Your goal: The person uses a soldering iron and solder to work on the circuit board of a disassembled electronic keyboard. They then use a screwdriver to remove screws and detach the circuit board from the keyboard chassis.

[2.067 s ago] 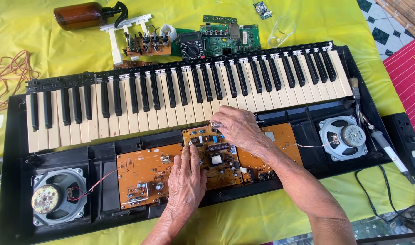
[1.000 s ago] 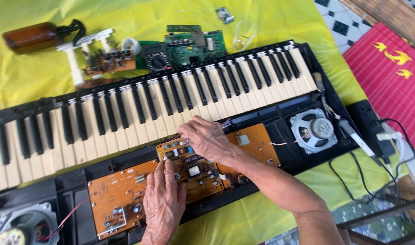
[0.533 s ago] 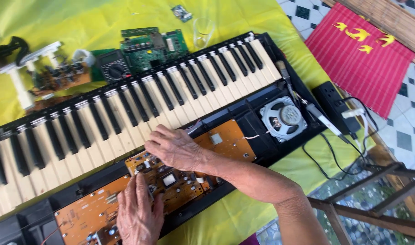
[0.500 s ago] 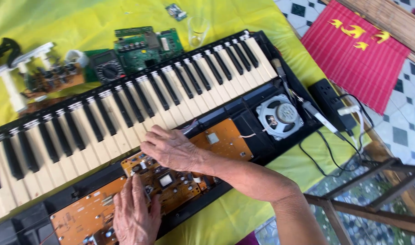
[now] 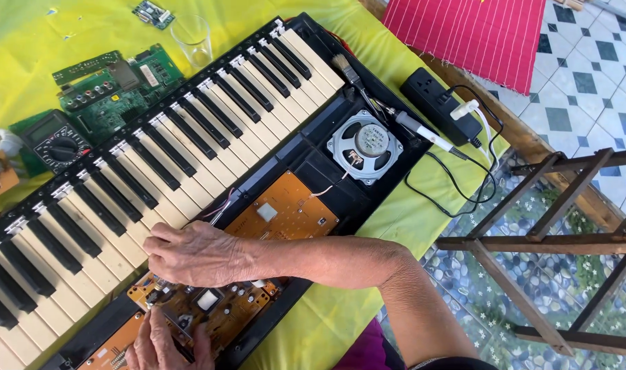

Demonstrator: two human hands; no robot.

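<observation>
Both hands sit lower-left now: right hand (image 5: pixel 193 255) flat, gripping nothing, on the orange circuit board (image 5: pixel 285 214); left hand (image 5: pixel 161 344), at seven o'clock, grip unclear.

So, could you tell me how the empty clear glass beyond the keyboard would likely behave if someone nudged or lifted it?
The clear glass is probably light and stiff, since it looks empty and thin-walled. It stands upright and is taller than wide, so a push near the rim might tip it, and it could then roll on the yellow cloth. Being glass, it is likely fragile and somewhat slippery.

Both hands, right hand (image 5: pixel 193 255) and left hand (image 5: pixel 164 344), on the orange circuit board (image 5: pixel 258 274), perhaps pressing.
</observation>
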